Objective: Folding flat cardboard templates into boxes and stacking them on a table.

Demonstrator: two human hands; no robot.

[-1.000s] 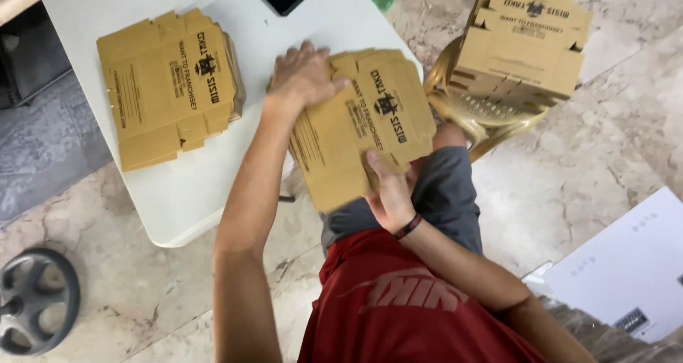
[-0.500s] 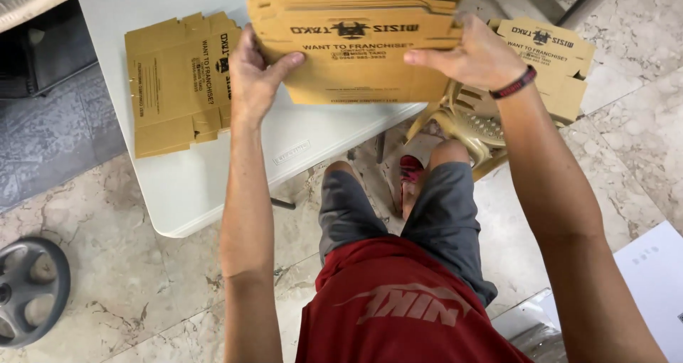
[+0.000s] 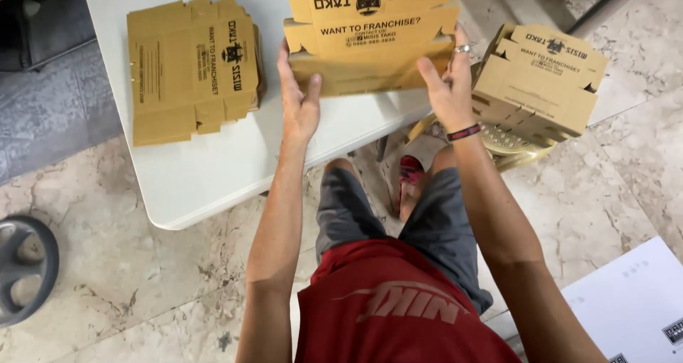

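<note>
Right now both hands pinch a flat cardboard box blank (image 3: 370, 36) by its lower edge, held up over the white table (image 3: 213, 171). Left hand (image 3: 299, 103): thumb & fingers clamped on the left side; right hand (image 3: 448, 86) clamped on the right. Risk: grip sits low, so the panel could flop or crease w/ a slip. Brown, printed black, pre-cut flaps, unfolded.

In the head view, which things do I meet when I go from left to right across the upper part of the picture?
Flat cardboard stack on the white table → left hand → cardboard box held up → right hand → folded boxes on a stool.
</note>
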